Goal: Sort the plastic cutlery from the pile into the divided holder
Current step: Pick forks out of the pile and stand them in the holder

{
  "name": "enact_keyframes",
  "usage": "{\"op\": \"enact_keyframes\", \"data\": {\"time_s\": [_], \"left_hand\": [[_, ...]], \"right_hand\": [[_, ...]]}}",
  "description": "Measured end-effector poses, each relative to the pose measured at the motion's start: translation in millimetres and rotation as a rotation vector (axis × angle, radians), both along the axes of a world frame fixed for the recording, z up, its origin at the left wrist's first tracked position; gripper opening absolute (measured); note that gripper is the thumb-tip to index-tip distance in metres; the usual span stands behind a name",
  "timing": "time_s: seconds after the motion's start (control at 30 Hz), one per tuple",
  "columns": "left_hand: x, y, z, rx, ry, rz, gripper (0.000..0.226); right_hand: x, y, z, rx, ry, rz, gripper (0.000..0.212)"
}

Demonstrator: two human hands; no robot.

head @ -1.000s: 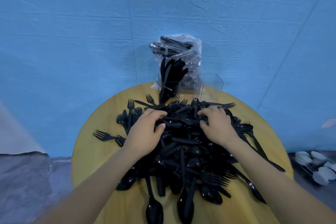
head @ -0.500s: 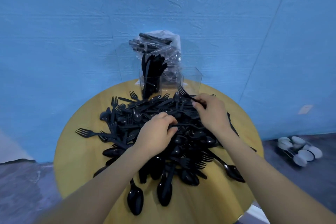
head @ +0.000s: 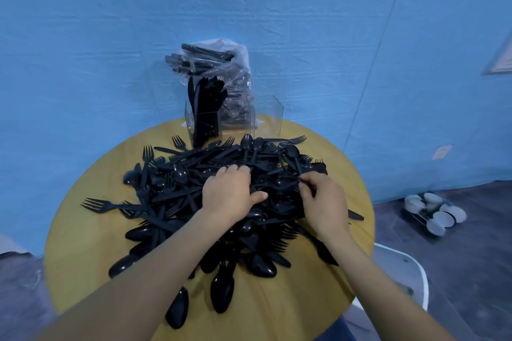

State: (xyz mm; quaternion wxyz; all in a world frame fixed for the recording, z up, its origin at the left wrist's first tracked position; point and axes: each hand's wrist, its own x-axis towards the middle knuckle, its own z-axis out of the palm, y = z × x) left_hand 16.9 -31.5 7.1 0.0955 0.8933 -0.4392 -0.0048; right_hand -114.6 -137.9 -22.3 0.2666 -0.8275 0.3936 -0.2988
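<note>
A big pile of black plastic cutlery (head: 177, 191), forks, spoons and knives mixed, covers the round yellow table (head: 83, 271). Behind it stands the clear divided holder (head: 266, 116); its left compartment holds upright black knives (head: 205, 108), while the right one looks empty. My left hand (head: 230, 196) rests on the middle of the pile, fingers bent down into it and thumb out. My right hand (head: 325, 205) sits on the pile's right side and pinches a thin black cutlery handle (head: 293, 176); which kind of piece it is stays hidden.
A clear bag of black cutlery (head: 219, 63) leans on the blue wall behind the holder. Loose forks and spoons reach toward the table's edges. A white chair (head: 401, 271) stands at the right, and a tray of white bowls (head: 435, 213) lies on the floor.
My right hand, which held a fork up near the holder, has come back down onto the pile's right side. My left hand shifted slightly further into the pile.
</note>
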Motion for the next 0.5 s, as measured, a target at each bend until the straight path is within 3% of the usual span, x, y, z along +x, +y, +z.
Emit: {"op": "enact_keyframes", "data": {"time_s": [0.17, 0.37, 0.5], "left_hand": [[1, -6, 9, 0.001, 0.130, 0.037, 0.030], [16, 4, 18, -0.277, 0.307, 0.059, 0.013], [21, 12, 23, -0.458, 0.384, 0.044, 0.014]], "right_hand": [[8, -2, -1, 0.034, -0.035, 0.046, 0.023], [12, -3, 7, 0.062, -0.064, 0.098, 0.030], [18, -5, 9, 0.061, -0.056, 0.122, 0.031]]}}
